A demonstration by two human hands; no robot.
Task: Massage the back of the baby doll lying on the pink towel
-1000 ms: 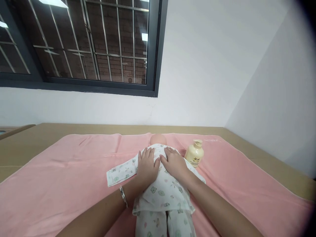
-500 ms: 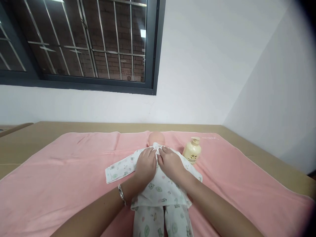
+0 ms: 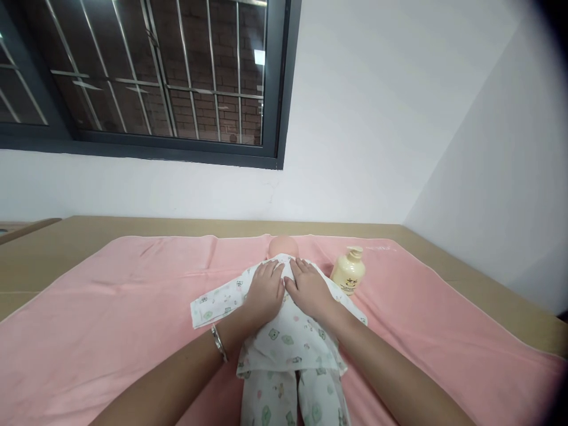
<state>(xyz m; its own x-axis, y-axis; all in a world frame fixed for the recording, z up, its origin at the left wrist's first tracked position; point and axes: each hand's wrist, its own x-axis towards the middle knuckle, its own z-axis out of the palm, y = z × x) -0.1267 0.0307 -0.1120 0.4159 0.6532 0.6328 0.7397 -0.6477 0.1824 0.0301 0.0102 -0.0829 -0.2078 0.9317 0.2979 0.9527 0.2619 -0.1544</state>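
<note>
A baby doll lies on a pink blanket, its head toward the wall. It wears a white printed top and matching trousers. My left hand rests flat on the upper left of the top, fingers stretched toward the doll's head. On the upper right of the top lies my right hand, also flat with fingers extended. The two thumbs are close together near the middle. One sleeve spreads out to the left; my right forearm partly covers the other.
A pale yellow pump bottle stands on the blanket right of the doll. The blanket covers a tan surface that meets a white wall. A dark-framed window with metal bars is at the upper left.
My fingers have flattened and spread slightly on the top. The view has shifted a little; the doll and the bottle stay in place.
</note>
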